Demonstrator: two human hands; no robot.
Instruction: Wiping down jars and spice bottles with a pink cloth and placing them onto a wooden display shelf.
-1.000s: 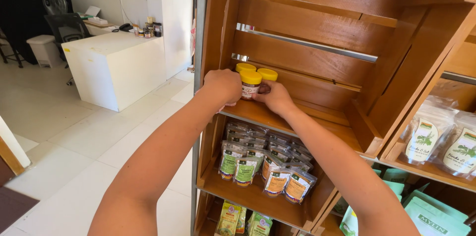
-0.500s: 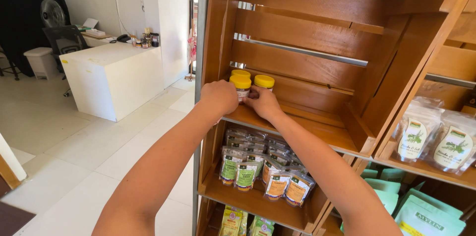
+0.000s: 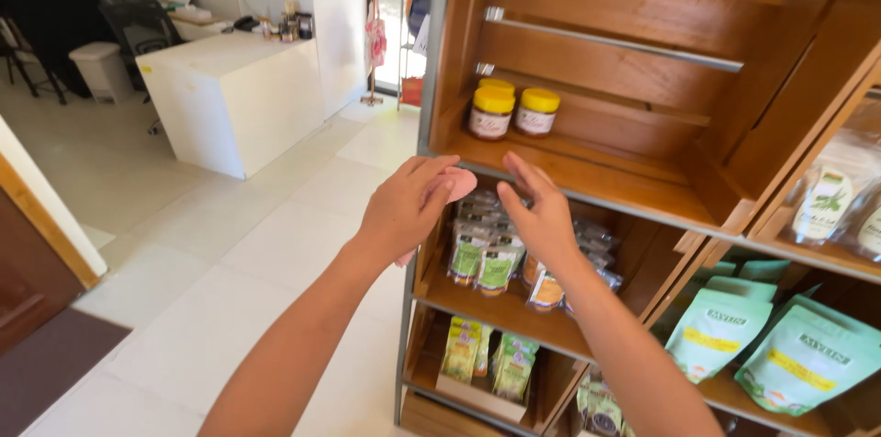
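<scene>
Three small jars with yellow lids stand at the left end of the upper wooden crate shelf. Both my hands hang in front of the shelf's edge, below the jars and apart from them. My left hand is curled around a pink cloth, which sticks out past the fingers. My right hand is beside it with its fingers spread and nothing in it.
Small labelled pouches fill the shelf below, with more packets lower down. Green bags and pale pouches sit in the crates to the right. A white counter, a chair and a fan stand across the tiled floor at left.
Both hands have let go of the jars and drawn back and down from the shelf. The jars stay on the upper shelf.
</scene>
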